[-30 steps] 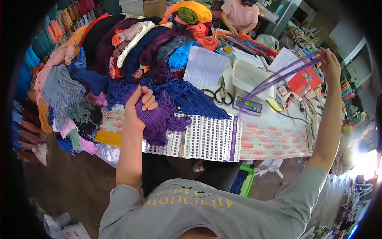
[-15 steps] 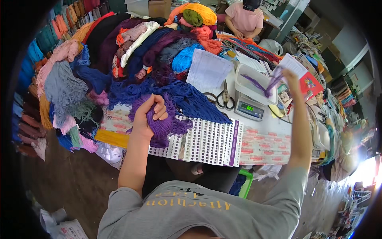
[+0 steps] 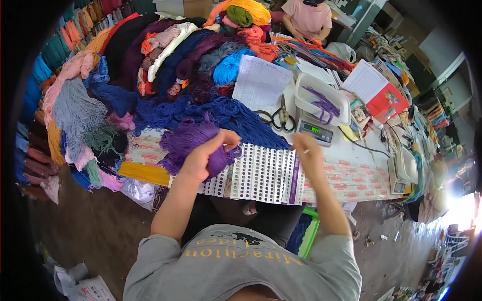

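Observation:
A fluffy bundle of purple yarn [image 3: 187, 145] is in my left hand [image 3: 203, 156], its fingers curled toward the right over the yarn. Beneath it lies a white card with rows of punched holes [image 3: 261, 173]. My right hand [image 3: 310, 156] hovers by the card's right end, its fingers bent and smeared by motion; anything in them cannot be made out. Several purple yarn strands [image 3: 324, 104] rest in a clear plastic tray [image 3: 307, 108], which sits on a digital scale [image 3: 315, 131] with a lit green display. Black-handled scissors [image 3: 283, 119] lie left of the scale.
Dark blue yarn [image 3: 236, 118] spreads behind the card, and a heap of coloured skeins [image 3: 165, 55] fills the back left. Paper sheets [image 3: 261, 83] and a red booklet [image 3: 387, 103] lie around the scale. Across the table sits a person in pink [image 3: 309, 17].
My right hand has come back from above the tray toward the card, leaving purple strands in the tray. The scale's display reads differently. My left hand has shifted right and its fingers have loosened.

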{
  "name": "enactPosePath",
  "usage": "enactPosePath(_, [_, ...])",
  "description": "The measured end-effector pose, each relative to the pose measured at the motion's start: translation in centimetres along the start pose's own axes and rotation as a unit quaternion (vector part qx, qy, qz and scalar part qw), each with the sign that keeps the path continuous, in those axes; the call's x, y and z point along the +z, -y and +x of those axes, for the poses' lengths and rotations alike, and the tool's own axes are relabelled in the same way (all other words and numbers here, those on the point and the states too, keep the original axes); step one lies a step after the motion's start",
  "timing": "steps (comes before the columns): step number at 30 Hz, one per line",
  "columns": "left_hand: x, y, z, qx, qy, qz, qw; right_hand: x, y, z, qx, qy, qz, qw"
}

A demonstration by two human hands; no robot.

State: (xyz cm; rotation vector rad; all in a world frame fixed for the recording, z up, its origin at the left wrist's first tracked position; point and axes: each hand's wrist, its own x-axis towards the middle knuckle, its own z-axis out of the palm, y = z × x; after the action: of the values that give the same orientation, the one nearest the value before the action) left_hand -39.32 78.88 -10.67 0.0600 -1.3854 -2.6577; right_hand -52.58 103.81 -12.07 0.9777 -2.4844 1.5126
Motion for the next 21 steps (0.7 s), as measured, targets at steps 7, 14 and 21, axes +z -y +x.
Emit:
enactPosePath(7, [3.7,2.4,-0.4,-0.043,0.063,0.048,0.996,7.2,7.3,-2.9,0.047,0.105,0.224,0.968])
enactPosePath(14, [2.7,2.3,-0.7,-0.043,0.046,-0.007,0.998,6.7,7.6,-2.8,0.038,0.114,0.232,0.965])
enactPosePath(21, [2.8,2.7,-0.5,-0.039,0.04,-0.019,0.998,6.1,6.8,-3.5,0.053,0.104,0.308,0.944])
